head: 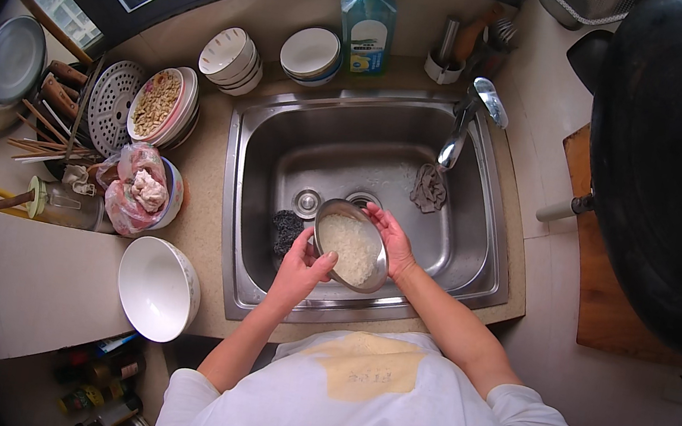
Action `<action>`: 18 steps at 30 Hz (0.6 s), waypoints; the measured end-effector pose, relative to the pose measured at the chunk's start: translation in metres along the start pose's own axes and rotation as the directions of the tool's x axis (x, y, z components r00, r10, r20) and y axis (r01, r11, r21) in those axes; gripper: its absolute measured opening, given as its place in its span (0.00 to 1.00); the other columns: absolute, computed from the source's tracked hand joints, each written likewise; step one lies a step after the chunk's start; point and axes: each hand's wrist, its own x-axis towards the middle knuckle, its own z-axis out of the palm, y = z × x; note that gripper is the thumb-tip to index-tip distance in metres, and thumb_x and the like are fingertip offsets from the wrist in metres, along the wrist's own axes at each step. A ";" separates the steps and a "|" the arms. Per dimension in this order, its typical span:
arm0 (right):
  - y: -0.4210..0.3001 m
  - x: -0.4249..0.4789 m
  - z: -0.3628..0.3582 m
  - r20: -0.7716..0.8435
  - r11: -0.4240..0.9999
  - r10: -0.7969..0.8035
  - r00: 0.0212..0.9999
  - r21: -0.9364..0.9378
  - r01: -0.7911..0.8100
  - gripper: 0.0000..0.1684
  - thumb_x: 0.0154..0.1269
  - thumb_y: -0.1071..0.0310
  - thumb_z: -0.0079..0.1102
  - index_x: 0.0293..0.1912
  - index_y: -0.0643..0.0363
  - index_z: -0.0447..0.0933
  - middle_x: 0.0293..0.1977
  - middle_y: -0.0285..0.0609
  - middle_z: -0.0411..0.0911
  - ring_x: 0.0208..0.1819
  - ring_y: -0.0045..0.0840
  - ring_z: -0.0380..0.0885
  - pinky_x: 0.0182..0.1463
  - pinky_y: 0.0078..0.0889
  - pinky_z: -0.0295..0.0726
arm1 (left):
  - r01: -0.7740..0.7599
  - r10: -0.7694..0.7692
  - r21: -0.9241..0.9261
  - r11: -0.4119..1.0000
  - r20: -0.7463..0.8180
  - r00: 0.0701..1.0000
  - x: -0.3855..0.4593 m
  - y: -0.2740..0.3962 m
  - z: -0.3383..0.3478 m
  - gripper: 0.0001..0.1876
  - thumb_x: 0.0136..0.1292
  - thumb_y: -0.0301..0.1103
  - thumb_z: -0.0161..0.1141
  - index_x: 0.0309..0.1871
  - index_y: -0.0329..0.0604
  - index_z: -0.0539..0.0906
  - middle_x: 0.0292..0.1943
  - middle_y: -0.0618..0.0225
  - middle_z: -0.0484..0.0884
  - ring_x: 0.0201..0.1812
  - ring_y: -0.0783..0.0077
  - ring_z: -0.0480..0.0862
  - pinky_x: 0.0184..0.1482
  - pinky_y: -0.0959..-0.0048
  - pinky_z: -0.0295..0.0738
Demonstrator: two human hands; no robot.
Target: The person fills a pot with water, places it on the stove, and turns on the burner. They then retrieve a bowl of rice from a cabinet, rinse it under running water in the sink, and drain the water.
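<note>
A small metal bowl (379,273) of white grains that look like rice (347,246) is held tilted over the near part of the stainless steel sink (379,172). My left hand (304,267) grips its left side, thumb over the rim. My right hand (394,243) supports the right side with its fingers along the outside. Behind the bowl are the drain (364,199) and a round metal strainer (307,200). A dark scouring pad (287,231) lies left of my left hand. The faucet (457,131) reaches over the sink near a crumpled grey cloth (429,189).
Left of the sink stand a large white bowl (153,291), a bowl holding a plastic bag of meat (145,189) and a plate of peanuts (157,102). Stacked bowls (228,60) and a blue-green pump bottle (366,33) line the back. A black wok (673,175) hangs at right.
</note>
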 end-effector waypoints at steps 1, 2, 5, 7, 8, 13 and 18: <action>0.000 0.000 0.000 -0.001 1.000 0.001 1.000 0.002 -0.001 0.19 0.67 0.56 0.43 0.51 0.57 0.72 0.47 0.38 0.73 0.52 0.26 0.70 0.60 0.29 0.66 | -0.001 0.001 0.004 1.000 0.003 1.000 0.000 0.001 0.000 0.41 0.55 0.37 0.64 0.65 0.27 0.53 0.34 0.65 0.71 0.31 0.79 0.76 0.29 0.80 0.76; 0.000 0.000 0.000 -0.001 1.000 -0.001 1.000 -0.001 0.001 0.19 0.67 0.56 0.43 0.51 0.57 0.72 0.47 0.38 0.73 0.52 0.26 0.70 0.60 0.29 0.66 | -0.004 0.004 0.006 1.000 0.002 1.000 0.000 0.002 0.001 0.40 0.56 0.37 0.64 0.65 0.27 0.53 0.34 0.65 0.71 0.31 0.79 0.76 0.29 0.80 0.76; 0.000 -0.001 0.001 -0.005 1.000 -0.003 1.000 -0.005 0.003 0.19 0.67 0.56 0.43 0.51 0.57 0.72 0.47 0.38 0.73 0.52 0.26 0.70 0.60 0.30 0.66 | -0.015 0.015 0.012 1.000 0.002 1.000 -0.001 0.005 0.002 0.40 0.56 0.37 0.63 0.65 0.28 0.54 0.34 0.65 0.71 0.31 0.79 0.76 0.29 0.80 0.76; 0.001 -0.001 0.001 -0.013 1.000 0.002 1.000 -0.003 -0.002 0.19 0.67 0.56 0.43 0.51 0.56 0.72 0.46 0.38 0.73 0.52 0.26 0.70 0.60 0.30 0.66 | -0.021 0.021 0.016 1.000 0.006 1.000 -0.001 0.006 0.002 0.39 0.56 0.37 0.63 0.65 0.28 0.54 0.34 0.65 0.71 0.31 0.79 0.76 0.29 0.80 0.75; 0.001 -0.001 0.001 -0.011 1.000 0.000 1.000 -0.007 0.000 0.19 0.67 0.56 0.43 0.51 0.56 0.72 0.46 0.38 0.73 0.52 0.26 0.70 0.60 0.30 0.66 | -0.024 0.024 0.018 1.000 0.006 1.000 -0.002 0.006 0.002 0.39 0.56 0.37 0.63 0.65 0.28 0.54 0.34 0.65 0.71 0.31 0.79 0.75 0.29 0.80 0.75; 0.000 -0.001 0.002 0.002 1.000 -0.005 1.000 -0.009 0.005 0.19 0.67 0.56 0.44 0.50 0.56 0.72 0.46 0.37 0.73 0.51 0.25 0.70 0.60 0.30 0.66 | -0.031 0.031 0.018 0.999 0.006 1.000 -0.001 0.003 0.001 0.39 0.56 0.37 0.63 0.65 0.29 0.54 0.34 0.65 0.71 0.31 0.79 0.75 0.29 0.80 0.75; 0.000 0.001 0.000 0.002 1.000 0.001 1.000 -0.002 -0.001 0.19 0.67 0.56 0.44 0.50 0.56 0.72 0.46 0.38 0.74 0.51 0.25 0.70 0.59 0.29 0.66 | -0.037 0.037 0.014 0.999 0.009 0.999 -0.002 0.007 0.003 0.38 0.56 0.36 0.63 0.64 0.31 0.55 0.34 0.65 0.72 0.31 0.80 0.75 0.29 0.81 0.75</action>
